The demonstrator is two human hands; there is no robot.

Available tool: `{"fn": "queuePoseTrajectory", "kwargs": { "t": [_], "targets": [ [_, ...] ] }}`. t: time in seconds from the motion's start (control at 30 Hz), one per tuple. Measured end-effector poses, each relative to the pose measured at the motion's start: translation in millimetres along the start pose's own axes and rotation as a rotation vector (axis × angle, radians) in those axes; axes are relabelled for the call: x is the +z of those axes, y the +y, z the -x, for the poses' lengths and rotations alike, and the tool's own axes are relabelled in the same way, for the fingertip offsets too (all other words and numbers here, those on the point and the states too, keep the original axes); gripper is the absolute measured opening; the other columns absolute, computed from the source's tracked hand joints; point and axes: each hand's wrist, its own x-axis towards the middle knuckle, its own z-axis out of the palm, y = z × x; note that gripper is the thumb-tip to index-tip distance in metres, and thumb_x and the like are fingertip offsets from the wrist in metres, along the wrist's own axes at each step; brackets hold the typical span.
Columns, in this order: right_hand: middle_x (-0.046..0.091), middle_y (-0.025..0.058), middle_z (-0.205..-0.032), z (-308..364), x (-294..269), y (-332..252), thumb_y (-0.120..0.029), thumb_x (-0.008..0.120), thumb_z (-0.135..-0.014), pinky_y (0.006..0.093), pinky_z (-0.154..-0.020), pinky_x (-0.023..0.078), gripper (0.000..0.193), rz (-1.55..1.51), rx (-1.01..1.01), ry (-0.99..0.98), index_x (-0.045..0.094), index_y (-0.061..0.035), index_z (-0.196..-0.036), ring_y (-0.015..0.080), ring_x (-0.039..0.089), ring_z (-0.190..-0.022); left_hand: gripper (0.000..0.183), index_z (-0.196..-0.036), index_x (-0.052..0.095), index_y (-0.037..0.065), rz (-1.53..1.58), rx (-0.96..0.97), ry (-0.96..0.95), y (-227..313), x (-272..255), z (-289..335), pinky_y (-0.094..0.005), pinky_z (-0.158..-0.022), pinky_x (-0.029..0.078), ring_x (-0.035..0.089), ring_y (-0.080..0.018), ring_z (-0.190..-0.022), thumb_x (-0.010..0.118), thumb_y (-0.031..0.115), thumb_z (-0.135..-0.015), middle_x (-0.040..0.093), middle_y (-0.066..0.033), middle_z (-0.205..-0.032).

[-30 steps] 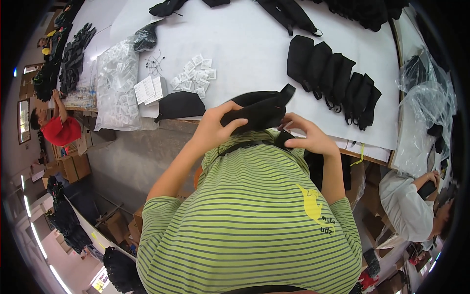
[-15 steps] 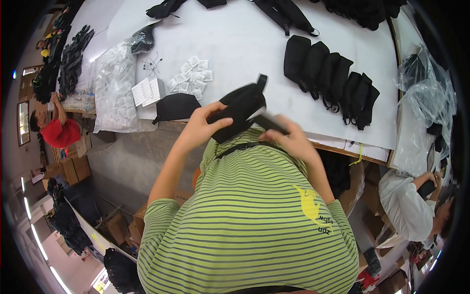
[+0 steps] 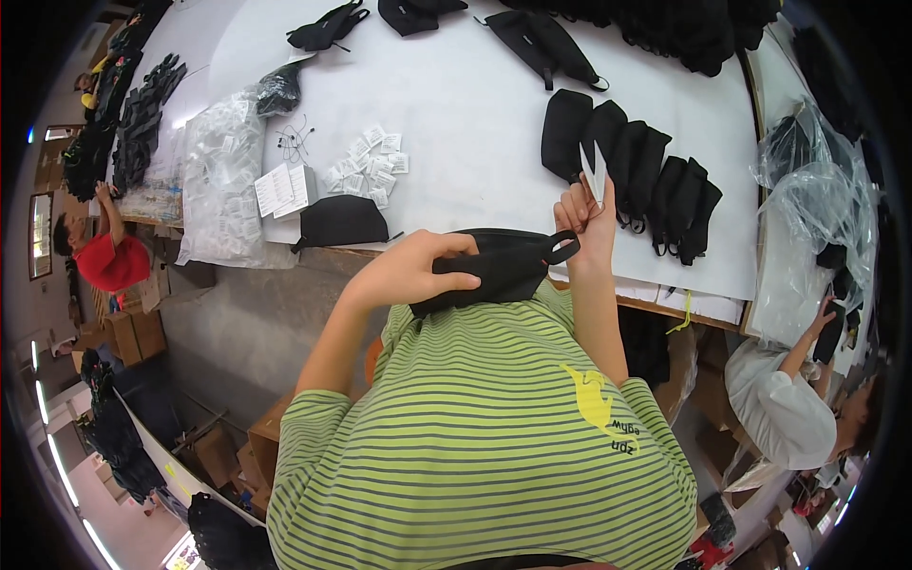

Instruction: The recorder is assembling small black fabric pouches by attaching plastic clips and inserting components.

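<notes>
My left hand [image 3: 418, 271] grips a black fabric pouch [image 3: 508, 271] by its left end, thumb on the near side and fingers over the far side. The pouch lies sideways in front of my striped shirt, and a strap loop [image 3: 563, 248] stands out from its right end. Just beyond that loop, my right hand [image 3: 587, 223] is raised and closed round small thread snips [image 3: 594, 174], their pale pointed blades up and slightly apart. The snips' handles are hidden in my fingers. Another black pouch [image 3: 342, 222] rests at the table edge to the left.
A row of black pouches [image 3: 627, 157] lies to the right on the white table [image 3: 446, 133]. Small white tags [image 3: 369, 166], a white card stack [image 3: 285, 190] and a clear bag [image 3: 223, 180] are on the left. Co-workers sit at both sides.
The pouch has turned from tilted to nearly level, its loop now pointing right. My right hand has moved up and away from it, and the snips' blades now point upward.
</notes>
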Motion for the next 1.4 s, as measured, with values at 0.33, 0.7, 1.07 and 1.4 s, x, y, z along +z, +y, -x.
{"fn": "queuePoseTrajectory", "kwargs": {
  "t": [0.33,0.7,1.07,1.4],
  "targets": [
    [0.042,-0.0081,-0.049,15.4,28.1,-18.9,-0.024,0.069,-0.085,0.0242,-0.042,0.018,0.027,1.182,-0.476,-0.283,0.062,-0.0044,-0.067,0.0027,0.028,-0.043,0.022,-0.089,0.061,0.001,-0.326,0.206,0.229,6.0,5.1,-0.4,-0.0314,-0.076,0.048,0.06,-0.025,-0.09,0.071,0.016,-0.076,0.06,-0.012,-0.109],
    [0.056,0.0103,-0.054,48.5,54.2,-27.7,-0.033,0.072,-0.075,0.0341,-0.05,0.04,0.029,1.932,0.128,-0.777,0.069,-0.0057,-0.081,0.0258,0.052,-0.049,0.015,-0.09,0.064,0.006,-0.042,0.205,0.102,-24.0,-2.3,-32.3,-0.0321,-0.083,0.043,0.06,-0.0222,-0.083,0.066,0.018,-0.081,0.064,-0.0072,-0.082],
    [0.053,0.0091,-0.05,48.7,40.3,-31.4,-0.032,0.076,-0.072,0.0321,-0.047,0.038,0.028,2.005,-0.139,-0.713,0.071,-0.0065,-0.082,0.0231,0.048,-0.043,0.032,-0.092,0.058,0.002,-0.468,-0.441,0.835,-238.5,-53.6,-69.8,-0.0426,-0.083,0.045,0.054,-0.0351,-0.094,0.075,0.019,-0.071,0.058,-0.0143,-0.093],
    [0.06,0.0105,-0.058,40.2,34.0,-26.7,-0.024,0.075,-0.071,0.0303,-0.047,0.041,0.022,2.0,-0.372,-0.72,0.07,-0.0038,-0.079,0.0242,0.055,-0.046,0.02,-0.085,0.063,0.0,-0.378,-0.417,0.971,-215.3,-74.3,-64.6,-0.0369,-0.072,0.049,0.063,-0.0274,-0.074,0.071,0.015,-0.076,0.066,-0.0113,-0.078]
  ]
}}
